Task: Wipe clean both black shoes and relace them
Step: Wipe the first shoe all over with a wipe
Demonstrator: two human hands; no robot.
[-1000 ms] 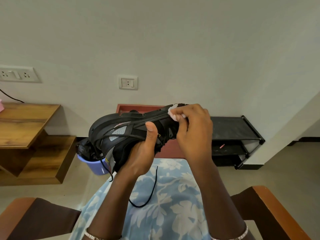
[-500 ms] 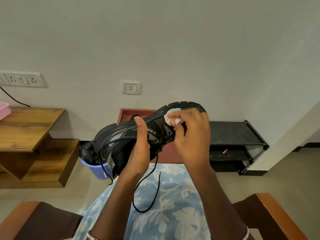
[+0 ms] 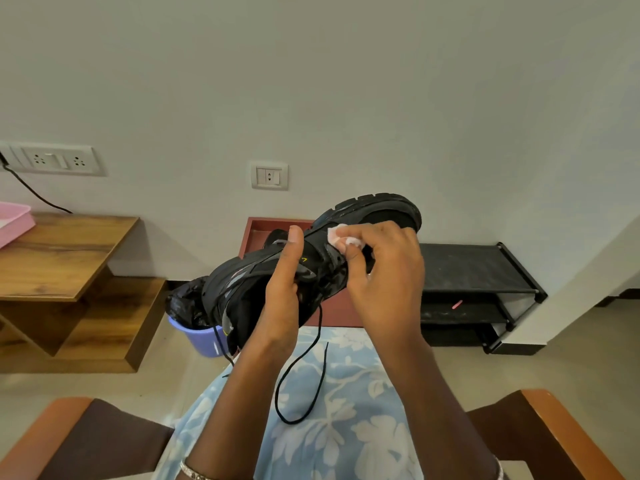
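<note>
A pale plaster wall [image 3: 346,81] closes the room. It carries two fittings, a socket panel [image 3: 52,160] and a single switch plate [image 3: 269,175]. Below them stand a wooden desk [image 3: 62,244] bearing one pink tray [image 3: 14,220], one lilac bucket [image 3: 204,341] lined with a black bag, and one black shoe rack [image 3: 478,271].

The person sits between two wooden chair arms [image 3: 554,427], with a floral garment [image 3: 346,393] across the lap. One black shoe [image 3: 374,213] is raised above the lap, in front of the bucket. It is tilted with the toe up and to the right and the heel low, presumably so that its side wall faces the eyes and the wiping hand. The second shoe of the pair cannot be made out.

The left hand [image 3: 280,299] grips the shoe at mid-length, the thumb laid upward across the side and the remaining fingers hidden behind. This serves as a clamp against the rubbing pressure. The right hand [image 3: 384,278] has its fingers curled, pinching one small white wipe [image 3: 341,235] between thumb and fingertips. It presses the wipe to the upper, just below the sole edge near the forefoot.

One black lace [image 3: 320,368] hangs in a slack loop over the lap, and a second strand dangles near the heel. Relacing is evidently not yet done, and cleaning appears to be the step in hand.
</note>
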